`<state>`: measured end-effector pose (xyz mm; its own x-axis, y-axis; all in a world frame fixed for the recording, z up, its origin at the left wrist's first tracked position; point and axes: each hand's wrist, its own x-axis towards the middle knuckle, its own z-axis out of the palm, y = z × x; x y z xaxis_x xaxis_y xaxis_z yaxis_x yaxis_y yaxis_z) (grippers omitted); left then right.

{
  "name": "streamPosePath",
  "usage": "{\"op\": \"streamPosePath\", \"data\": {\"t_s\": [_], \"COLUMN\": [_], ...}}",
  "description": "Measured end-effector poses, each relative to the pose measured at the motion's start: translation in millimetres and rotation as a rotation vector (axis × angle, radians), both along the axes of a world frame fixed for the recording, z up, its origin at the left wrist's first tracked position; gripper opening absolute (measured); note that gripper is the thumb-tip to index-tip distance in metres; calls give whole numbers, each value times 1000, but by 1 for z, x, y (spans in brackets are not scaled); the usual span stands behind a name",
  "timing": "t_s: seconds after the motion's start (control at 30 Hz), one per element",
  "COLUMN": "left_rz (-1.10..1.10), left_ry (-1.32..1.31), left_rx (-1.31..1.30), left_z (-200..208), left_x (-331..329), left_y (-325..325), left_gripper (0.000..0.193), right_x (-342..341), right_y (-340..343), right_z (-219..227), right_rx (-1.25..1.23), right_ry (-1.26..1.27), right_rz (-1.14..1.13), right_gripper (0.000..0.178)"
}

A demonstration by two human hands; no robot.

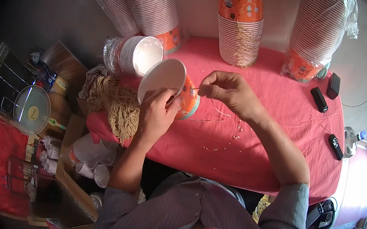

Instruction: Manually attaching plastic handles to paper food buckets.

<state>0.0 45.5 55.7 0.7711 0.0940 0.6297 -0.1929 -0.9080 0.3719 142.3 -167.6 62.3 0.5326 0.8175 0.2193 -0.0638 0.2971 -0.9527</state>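
A paper bucket, white inside and orange with printed figures outside, is tilted above the red-covered table. My left hand grips it at the rim, with the fingers reaching into its mouth. Close to the orange wall, my right hand pinches a thin pale string. The string's end meets the bucket's side, but whether it passes through the wall is too small to tell. Loose string trails onto the cloth below. Left of the bucket, a thick bundle of beige strings hangs over the table edge.
Nested bucket stacks stand at the back left, back middle and back right; strings hang from the middle one. A wrapped stack lies on its side. White bits dot the red cloth. A black remote lies right.
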Motion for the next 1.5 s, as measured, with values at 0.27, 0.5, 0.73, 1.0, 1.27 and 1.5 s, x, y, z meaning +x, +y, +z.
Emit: {"op": "streamPosePath", "data": {"t_s": [0.27, 0.5, 0.73, 1.0, 1.27, 1.5], "left_rz": [1, 23, 26, 36, 49, 45], "left_ry": [166, 119, 76, 102, 106, 101], "left_rx": [-308, -360, -218, -209, -202, -177], "left_z": [5, -5, -7, -7, -6, -7], "left_x": [-18, -28, -26, -23, -22, -20], "left_y": [-4, -2, -6, -11, -15, -16], "left_gripper": [33, 42, 44, 45, 46, 46], "right_x": [-20, -34, -39, -42, -39, -36], "right_y": [33, 38, 39, 37, 37, 38], "right_z": [-43, -46, -45, -40, -42, -49], "right_rx": [-26, 4, -21, 17, 2, 11], "right_ry": [-27, -101, -147, -125, -131, -200], "right_rz": [-184, -211, -234, -248, -254, -286], "right_gripper": [11, 10, 9, 8, 8, 7]}}
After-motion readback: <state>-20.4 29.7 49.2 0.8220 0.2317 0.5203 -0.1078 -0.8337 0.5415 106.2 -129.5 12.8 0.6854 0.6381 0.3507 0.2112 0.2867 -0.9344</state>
